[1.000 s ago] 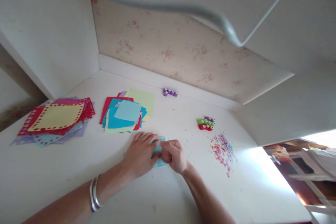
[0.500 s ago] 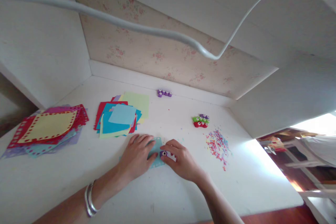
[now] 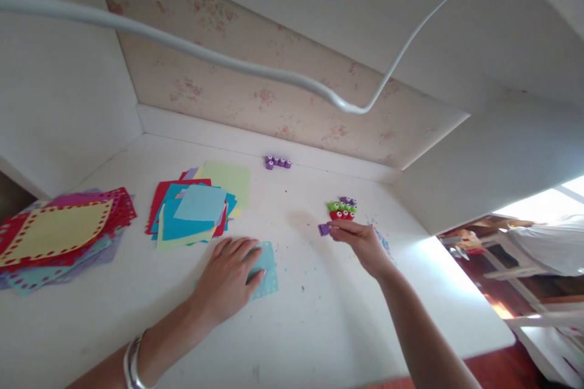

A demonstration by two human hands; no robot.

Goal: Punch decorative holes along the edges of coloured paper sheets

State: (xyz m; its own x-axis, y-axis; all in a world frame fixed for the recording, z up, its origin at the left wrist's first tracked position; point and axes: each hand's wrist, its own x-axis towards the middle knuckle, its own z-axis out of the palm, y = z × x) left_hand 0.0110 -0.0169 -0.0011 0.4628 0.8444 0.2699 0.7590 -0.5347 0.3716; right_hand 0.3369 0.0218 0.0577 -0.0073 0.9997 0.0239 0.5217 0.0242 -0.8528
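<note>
My left hand (image 3: 230,276) lies with its fingers spread over a light blue sheet of paper (image 3: 269,267), whose visible edge has a row of punched holes. Off to the right, my right hand (image 3: 365,246) pinches a small purple craft punch (image 3: 323,230) between thumb and fingers. Just behind that hand sits a cluster of craft punches: red ones (image 3: 337,215) in front, green ones (image 3: 335,206) in the middle and purple ones (image 3: 349,200) at the back. Tiny paper bits are scattered between my hands.
A pile of hole-edged sheets (image 3: 64,228) lies far left, beside a stack of plain coloured paper (image 3: 201,203). Several purple punches (image 3: 278,162) stand by the back wall. Confetti (image 3: 382,240) lies partly behind my right hand. A white cable (image 3: 228,61) hangs across the view.
My right hand has moved from the light blue sheet to the right with the purple punch, near the punch cluster. My left hand stays on the sheet. The view has shifted slightly.
</note>
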